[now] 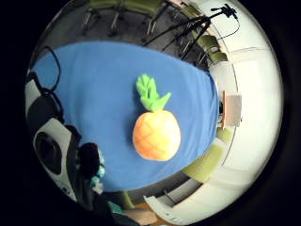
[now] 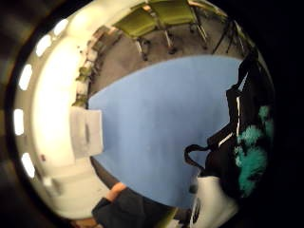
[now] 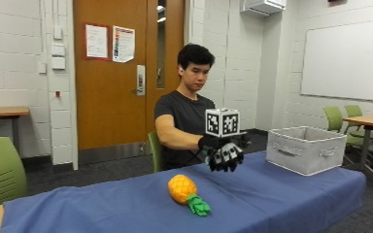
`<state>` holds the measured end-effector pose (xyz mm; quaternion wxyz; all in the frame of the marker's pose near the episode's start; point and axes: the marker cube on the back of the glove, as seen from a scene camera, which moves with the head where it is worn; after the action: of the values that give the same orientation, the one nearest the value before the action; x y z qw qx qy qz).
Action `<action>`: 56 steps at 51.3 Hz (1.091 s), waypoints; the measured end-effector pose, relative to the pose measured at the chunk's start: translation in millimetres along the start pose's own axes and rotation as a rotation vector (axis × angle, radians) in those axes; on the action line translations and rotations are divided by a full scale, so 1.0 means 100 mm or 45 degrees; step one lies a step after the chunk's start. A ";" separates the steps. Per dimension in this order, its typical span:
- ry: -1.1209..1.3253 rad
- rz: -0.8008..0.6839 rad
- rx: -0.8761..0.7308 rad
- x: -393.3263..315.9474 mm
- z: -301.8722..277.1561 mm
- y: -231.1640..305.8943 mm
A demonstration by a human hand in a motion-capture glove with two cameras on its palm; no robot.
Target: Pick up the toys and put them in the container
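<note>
— Where's the toy pineapple [image 3: 182,188]?

— Lying on its side on the blue tablecloth [image 3: 283,189], leaves toward the near edge, well apart from the grey fabric container [image 3: 305,149] at the far end.

— And the gloved right hand [image 3: 225,154]?

— Raised above the cloth between pineapple and container, fingers hanging relaxed, seemingly holding nothing.

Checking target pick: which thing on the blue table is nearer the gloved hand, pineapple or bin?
The pineapple toy, lying on the blue cloth below the raised gloved right hand; the grey fabric bin sits further off at the table's end.
</note>
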<state>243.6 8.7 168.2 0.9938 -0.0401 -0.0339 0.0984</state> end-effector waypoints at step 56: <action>-0.185 -0.918 0.106 -5.03 -1.52 0.20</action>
<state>-241.0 -82.8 -15.1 0.9604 0.0220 -0.1121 -0.2542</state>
